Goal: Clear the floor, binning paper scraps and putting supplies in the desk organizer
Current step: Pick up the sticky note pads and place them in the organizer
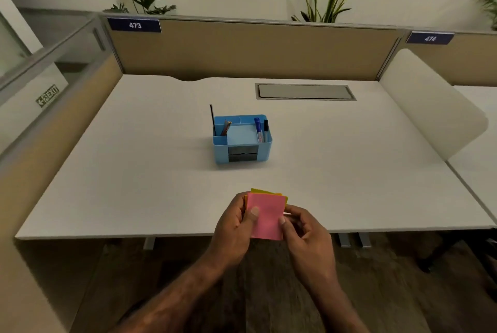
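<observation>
A small stack of sticky notes (pixel 266 214), pink on top with yellow and orange edges behind, is held over the desk's front edge. My left hand (pixel 233 227) grips its left side with the thumb on the pink sheet. My right hand (pixel 306 235) pinches its right edge. Further back on the white desk (pixel 134 171) stands a blue desk organizer (pixel 242 140). It holds a blue pen and a black marker on the right, a thin black stick and pencils on the left, and its middle compartment looks empty.
A grey cable hatch (pixel 305 92) is set into the desk behind the organizer. Tan partition panels (pixel 242 47) close the back and left side; a white curved divider (pixel 430 106) stands at the right. Brown floor (pixel 269 292) shows below the desk edge.
</observation>
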